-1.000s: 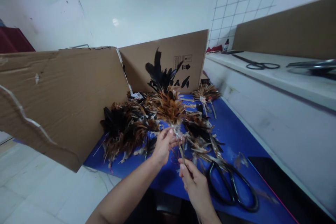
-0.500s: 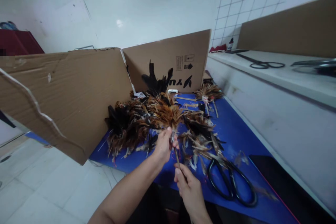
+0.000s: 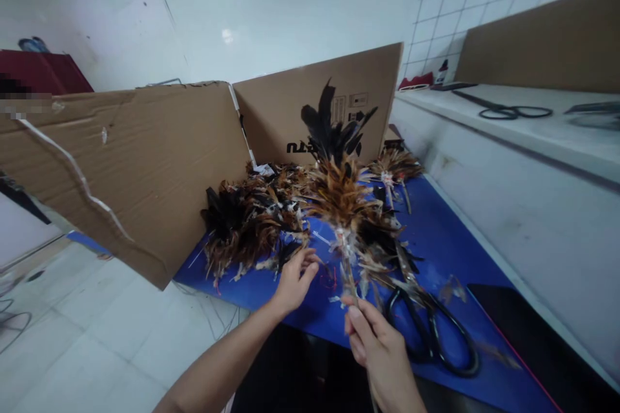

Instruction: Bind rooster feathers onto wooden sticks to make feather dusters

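My right hand is closed around the thin stick handle of a feather duster. The duster is upright, with brown feathers around its middle and long black ones at its top. Whitish feather bases and wrapping show just above the handle. To its left, my left hand is off the duster, fingers partly bent and thumb apart, close to the front of a pile of brown and black feathers. Black-handled scissors lie beside my right hand, their blades hidden under loose feathers.
Cardboard panels stand along the left and back of the blue table surface. Another feather bundle lies at the back right. Beyond the right edge, a white ledge holds a second pair of scissors. A black mat lies front right.
My left hand has let go of the duster's neck and moved down and left. My right hand has carried the duster up and right, off the feather pile. The view has shifted slightly.
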`<state>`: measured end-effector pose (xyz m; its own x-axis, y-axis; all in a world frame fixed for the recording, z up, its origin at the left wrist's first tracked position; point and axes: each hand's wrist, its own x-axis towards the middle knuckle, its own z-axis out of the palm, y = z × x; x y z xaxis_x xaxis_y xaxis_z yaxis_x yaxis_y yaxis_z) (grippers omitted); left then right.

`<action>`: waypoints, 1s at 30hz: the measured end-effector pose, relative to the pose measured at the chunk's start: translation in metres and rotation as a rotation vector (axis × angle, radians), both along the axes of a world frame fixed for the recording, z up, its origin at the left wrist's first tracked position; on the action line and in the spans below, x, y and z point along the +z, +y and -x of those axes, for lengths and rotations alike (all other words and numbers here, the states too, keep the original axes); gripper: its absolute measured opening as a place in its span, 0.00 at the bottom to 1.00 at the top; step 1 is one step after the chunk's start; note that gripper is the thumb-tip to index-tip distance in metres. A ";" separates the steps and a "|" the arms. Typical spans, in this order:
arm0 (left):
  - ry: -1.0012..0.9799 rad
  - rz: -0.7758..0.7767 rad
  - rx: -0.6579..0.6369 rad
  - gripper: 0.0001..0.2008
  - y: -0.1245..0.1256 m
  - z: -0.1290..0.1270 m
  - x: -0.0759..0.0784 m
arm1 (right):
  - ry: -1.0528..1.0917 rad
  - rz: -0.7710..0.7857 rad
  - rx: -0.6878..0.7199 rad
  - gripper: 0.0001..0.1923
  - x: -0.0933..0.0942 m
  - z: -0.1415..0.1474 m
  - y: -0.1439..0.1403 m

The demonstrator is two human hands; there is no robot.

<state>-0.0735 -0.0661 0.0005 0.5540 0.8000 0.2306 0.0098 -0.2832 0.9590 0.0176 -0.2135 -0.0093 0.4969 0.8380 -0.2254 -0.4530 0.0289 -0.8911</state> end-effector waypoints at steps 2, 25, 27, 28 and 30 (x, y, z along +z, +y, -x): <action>0.107 -0.182 0.015 0.11 0.001 0.019 -0.006 | 0.021 -0.003 0.019 0.21 0.002 -0.004 -0.005; -0.027 0.241 -0.160 0.18 -0.039 0.015 0.001 | 0.320 -0.131 0.337 0.13 -0.014 -0.007 -0.023; -0.183 0.469 -0.240 0.20 -0.050 0.001 0.005 | 0.387 -0.158 0.388 0.12 -0.015 -0.003 -0.023; -0.259 0.556 -0.282 0.20 -0.054 -0.005 0.007 | 0.420 -0.169 0.415 0.12 -0.017 -0.001 -0.023; -0.396 0.690 -0.350 0.21 -0.059 -0.014 0.010 | 0.479 -0.195 0.464 0.13 -0.020 0.004 -0.024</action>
<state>-0.0594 -0.1254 0.0110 0.7758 0.6308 -0.0152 -0.3398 0.4380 0.8323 0.0134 -0.2376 -0.0297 -0.0392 0.9873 -0.1541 -0.7990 -0.1236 -0.5885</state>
